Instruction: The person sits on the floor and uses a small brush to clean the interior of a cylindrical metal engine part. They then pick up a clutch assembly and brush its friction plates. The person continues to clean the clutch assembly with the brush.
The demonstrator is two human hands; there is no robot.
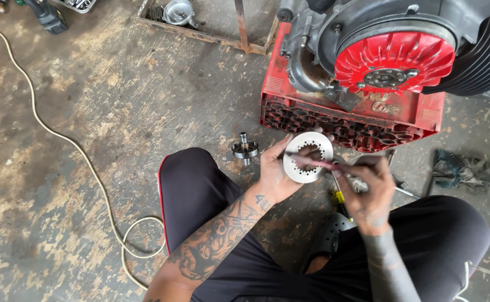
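Note:
My left hand [274,170] holds up a round metal plate [307,157] with a toothed inner hole, its flat face toward me. My right hand [370,190] grips a thin red-handled tool [320,163] whose tip lies across the plate's centre; the tool is blurred. Both hands hover over the concrete floor between my knees, just in front of a red plastic crate [345,120]. A small geared hub with a short shaft [245,149] stands on the floor left of my left hand.
An engine with a red finned flywheel [395,59] rests on the crate. Screwdrivers, one with a yellow grip [339,196], lie below the plate. A grey rag [463,170] lies at right, a white cable [83,154] loops at left, and a wooden frame [211,33] sits at top.

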